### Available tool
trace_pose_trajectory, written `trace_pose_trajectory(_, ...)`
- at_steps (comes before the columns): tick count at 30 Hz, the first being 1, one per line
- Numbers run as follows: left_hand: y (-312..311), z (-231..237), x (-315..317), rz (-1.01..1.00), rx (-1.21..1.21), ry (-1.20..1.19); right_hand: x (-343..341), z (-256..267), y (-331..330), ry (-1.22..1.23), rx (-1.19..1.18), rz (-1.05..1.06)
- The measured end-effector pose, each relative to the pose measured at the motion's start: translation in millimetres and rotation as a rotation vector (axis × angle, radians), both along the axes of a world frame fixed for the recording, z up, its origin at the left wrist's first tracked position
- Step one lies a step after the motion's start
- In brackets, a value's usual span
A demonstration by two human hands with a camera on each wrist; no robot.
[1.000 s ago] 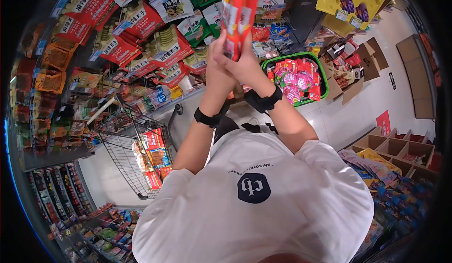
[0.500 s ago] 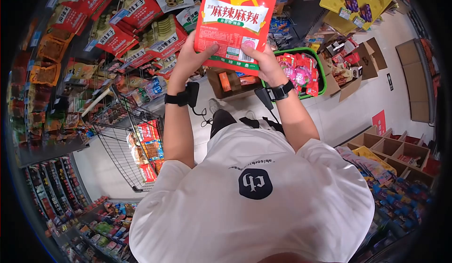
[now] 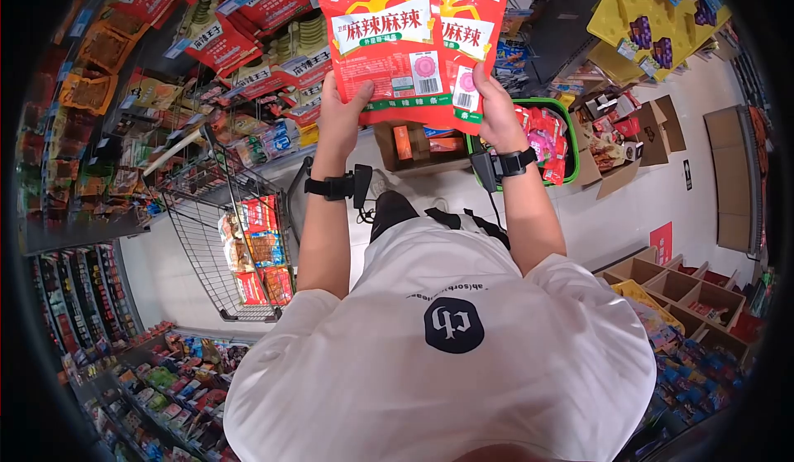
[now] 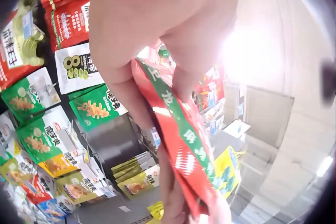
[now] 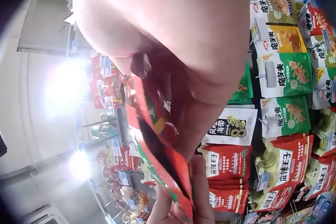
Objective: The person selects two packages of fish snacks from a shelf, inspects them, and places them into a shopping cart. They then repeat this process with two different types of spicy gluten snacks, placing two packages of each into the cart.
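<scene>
Two red snack bags with yellow cartoon figures are held up side by side in the head view, partly overlapping. My left hand point(image 3: 339, 119) grips the lower left corner of the left snack bag point(image 3: 376, 81), thumb on its printed face. The right snack bag point(image 3: 473, 44) tilts behind it, and my right hand point(image 3: 499, 114) pinches its lower right edge. In the left wrist view, the left hand's fingers point(image 4: 131, 98) wrap the bag's green-striped bottom edge. From the right wrist, a red bag point(image 5: 157, 145) shows edge-on beneath the right hand.
Below the hands stand a cardboard box point(image 3: 389, 152) and a green basket point(image 3: 573, 152) of pink and red packets. A wire shopping cart point(image 3: 194, 239) on the left holds several packets point(image 3: 265, 248). Hanging snack bags point(image 3: 219, 44) line the shelf ahead; an open carton point(image 3: 608, 177) lies right.
The bags were edge-on between close hands, then turned face-up as one stack. Now they are spread apart, the hands wider, showing two bags.
</scene>
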State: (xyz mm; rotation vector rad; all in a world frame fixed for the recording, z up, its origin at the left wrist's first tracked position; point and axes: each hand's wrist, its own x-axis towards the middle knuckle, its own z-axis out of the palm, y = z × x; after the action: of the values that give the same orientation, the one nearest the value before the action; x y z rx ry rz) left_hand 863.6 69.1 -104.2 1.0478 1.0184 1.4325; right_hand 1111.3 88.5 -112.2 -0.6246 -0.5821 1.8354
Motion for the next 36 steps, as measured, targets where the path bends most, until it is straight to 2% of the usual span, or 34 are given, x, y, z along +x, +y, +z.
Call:
trace_pose_trajectory(11, -7, 4, -26, -0.042, 0.006, -0.004, 75, 1, -2, -0.138, 0.027, -0.087)
trace_pose_trajectory(23, -9, 11, -15, -0.082, -0.035, 0.009, 75, 0, -12, -0.064, 0.016, -0.079)
trace_pose_trajectory(26, -15, 12, -11, -0.051, -0.046, -0.035, 68, -3, -11, -0.063, -0.02, -0.115)
trace_pose_trajectory(30, -20, 4, -14, -0.06, -0.03, 0.018, 47, -6, -12, -0.043, -0.027, -0.053)
trace_pose_trajectory(36, -31, 6, -5, -0.073, -0.151, 0.05, -12, 7, -22, -0.201, -0.063, 0.036)
